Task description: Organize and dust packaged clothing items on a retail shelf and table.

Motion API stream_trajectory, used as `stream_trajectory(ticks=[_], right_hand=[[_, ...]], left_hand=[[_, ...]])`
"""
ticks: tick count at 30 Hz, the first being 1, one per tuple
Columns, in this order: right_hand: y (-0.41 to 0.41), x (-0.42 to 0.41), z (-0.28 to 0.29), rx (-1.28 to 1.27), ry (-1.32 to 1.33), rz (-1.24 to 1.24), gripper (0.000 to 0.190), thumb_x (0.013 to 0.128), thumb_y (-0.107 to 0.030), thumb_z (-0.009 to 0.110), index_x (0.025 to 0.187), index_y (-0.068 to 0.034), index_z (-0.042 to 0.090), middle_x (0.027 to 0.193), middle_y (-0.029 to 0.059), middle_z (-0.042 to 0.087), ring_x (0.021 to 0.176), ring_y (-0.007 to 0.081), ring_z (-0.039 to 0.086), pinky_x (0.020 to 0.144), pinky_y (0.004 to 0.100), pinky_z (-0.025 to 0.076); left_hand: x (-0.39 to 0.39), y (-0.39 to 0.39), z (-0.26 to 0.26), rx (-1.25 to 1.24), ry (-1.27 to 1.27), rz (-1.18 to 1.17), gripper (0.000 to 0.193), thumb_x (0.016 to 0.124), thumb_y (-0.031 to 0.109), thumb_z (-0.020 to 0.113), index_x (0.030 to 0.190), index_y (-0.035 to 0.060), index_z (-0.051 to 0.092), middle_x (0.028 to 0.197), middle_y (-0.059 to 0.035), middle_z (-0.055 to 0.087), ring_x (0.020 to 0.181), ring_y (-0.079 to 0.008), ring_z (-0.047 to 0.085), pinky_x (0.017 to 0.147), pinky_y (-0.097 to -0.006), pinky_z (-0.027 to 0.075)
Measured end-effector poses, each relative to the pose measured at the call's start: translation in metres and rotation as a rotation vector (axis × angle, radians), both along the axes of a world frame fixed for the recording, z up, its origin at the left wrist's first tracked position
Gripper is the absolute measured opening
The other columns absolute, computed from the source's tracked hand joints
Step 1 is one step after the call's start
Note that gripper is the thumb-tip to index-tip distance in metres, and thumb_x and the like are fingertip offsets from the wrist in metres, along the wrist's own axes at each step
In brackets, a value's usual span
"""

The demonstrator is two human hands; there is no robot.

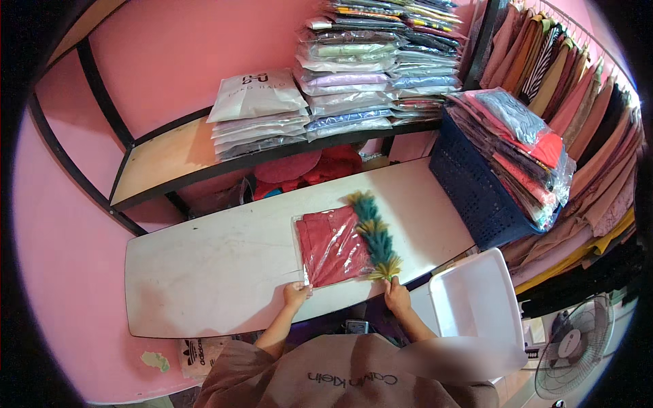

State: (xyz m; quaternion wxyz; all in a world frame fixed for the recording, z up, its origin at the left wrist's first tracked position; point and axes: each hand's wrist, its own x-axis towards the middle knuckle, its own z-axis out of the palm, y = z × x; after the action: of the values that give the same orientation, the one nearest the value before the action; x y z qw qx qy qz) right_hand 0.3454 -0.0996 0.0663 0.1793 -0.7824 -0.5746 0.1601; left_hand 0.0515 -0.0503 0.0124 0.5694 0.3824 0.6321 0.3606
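Observation:
A folded red garment in a clear plastic bag (334, 247) lies flat on the white tabletop (214, 275). My left hand (297, 295) pinches the bag's near left corner between thumb and fingers. In my right hand (397, 296) is the handle of a feather duster (376, 232) with green and yellow bands. The duster stretches away from me along the bag's right side, and its feathers overlap that edge. Most of the handle is hidden inside my fist.
At the right end of the table, a blue perforated basket (464, 188) overflows with bagged garments. A white plastic bin (474, 301) stands by the near right edge. Behind, a black-framed shelf (163, 153) holds stacks of bagged clothes (352, 81). Clothes (576, 97) hang at right, above a fan (574, 347).

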Motion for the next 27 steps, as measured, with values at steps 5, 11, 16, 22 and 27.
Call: stream_trajectory(ticks=[5,11,16,22,27], right_hand=[[-0.025,-0.018,0.005,-0.061,-0.037,0.432,0.03,0.087,-0.036,0.039,0.088,-0.005,0.041,0.062,0.0236,0.056,0.058,0.0424,0.055,0.053,0.052,0.044],[-0.003,-0.014,0.01,-0.112,-0.055,0.175,0.032,0.087,-0.037,0.038,0.089,-0.005,0.041,0.067,0.0239,0.057,0.062,0.0415,0.057,0.054,0.0508,0.045],[-0.013,-0.024,0.008,-0.097,-0.024,0.304,0.03,0.087,-0.035,0.039,0.089,-0.005,0.04,0.064,0.0236,0.057,0.06,0.0422,0.056,0.053,0.0518,0.044],[-0.019,0.002,0.008,-0.177,-0.019,0.067,0.03,0.087,-0.034,0.04,0.091,-0.004,0.043,0.071,0.0245,0.058,0.066,0.042,0.056,0.059,0.0523,0.043],[-0.011,0.045,-0.035,0.265,0.191,-0.029,0.034,0.087,-0.036,0.041,0.082,-0.002,0.046,0.064,0.0249,0.055,0.053,0.0371,0.056,0.045,0.048,0.041]], left_hand=[[-0.008,-0.004,-0.01,0.04,-0.112,0.011,0.016,0.077,0.008,0.062,0.087,-0.0034,0.059,0.077,-0.0102,0.062,0.062,-0.0151,0.061,0.052,-0.0234,0.05],[-0.005,-0.001,-0.001,0.041,-0.046,-0.064,0.014,0.077,0.007,0.062,0.087,-0.0028,0.059,0.076,-0.0101,0.062,0.064,-0.0159,0.062,0.053,-0.0234,0.051],[-0.009,-0.001,-0.009,0.035,-0.091,-0.042,0.015,0.077,0.006,0.062,0.088,-0.004,0.058,0.078,-0.0105,0.062,0.064,-0.0166,0.062,0.053,-0.024,0.051],[-0.016,0.01,-0.004,-0.052,-0.096,-0.103,0.029,0.071,0.009,0.068,0.093,-0.0043,0.054,0.078,-0.0111,0.062,0.063,-0.0173,0.061,0.055,-0.025,0.051],[0.018,0.05,0.019,0.193,0.404,-0.055,0.04,0.067,0.009,0.071,0.099,-0.0044,0.051,0.088,-0.0106,0.06,0.08,-0.0199,0.059,0.069,-0.0288,0.049]])
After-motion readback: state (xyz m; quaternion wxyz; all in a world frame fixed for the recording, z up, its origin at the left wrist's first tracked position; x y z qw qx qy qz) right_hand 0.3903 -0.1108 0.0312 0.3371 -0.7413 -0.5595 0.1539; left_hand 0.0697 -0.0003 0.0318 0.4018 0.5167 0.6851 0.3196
